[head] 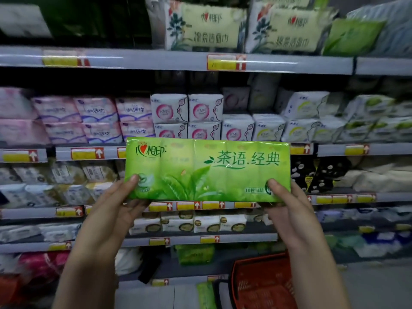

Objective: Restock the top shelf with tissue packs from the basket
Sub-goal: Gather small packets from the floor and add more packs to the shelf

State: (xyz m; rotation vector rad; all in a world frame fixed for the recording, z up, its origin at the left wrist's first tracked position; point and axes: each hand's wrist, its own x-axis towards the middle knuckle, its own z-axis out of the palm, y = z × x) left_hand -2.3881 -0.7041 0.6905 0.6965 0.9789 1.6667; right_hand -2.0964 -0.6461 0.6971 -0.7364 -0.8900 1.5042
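Tissue pack [207, 170] held by left hand [116, 210], right hand [289, 210] grip; red basket [263, 284] below, stocked shelves [178, 61] ahead.

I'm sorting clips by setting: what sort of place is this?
Most likely a supermarket aisle: tiered shelves packed with wrapped goods, yellow-and-red price tags along the edges, and a red shopping basket on the floor.

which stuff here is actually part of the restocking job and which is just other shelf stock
Part of the job: green tissue pack held by left hand and right hand; red basket; top shelf; green pack already up there.

Just lying about: white KMS packs; pink packs; black dotted packs.
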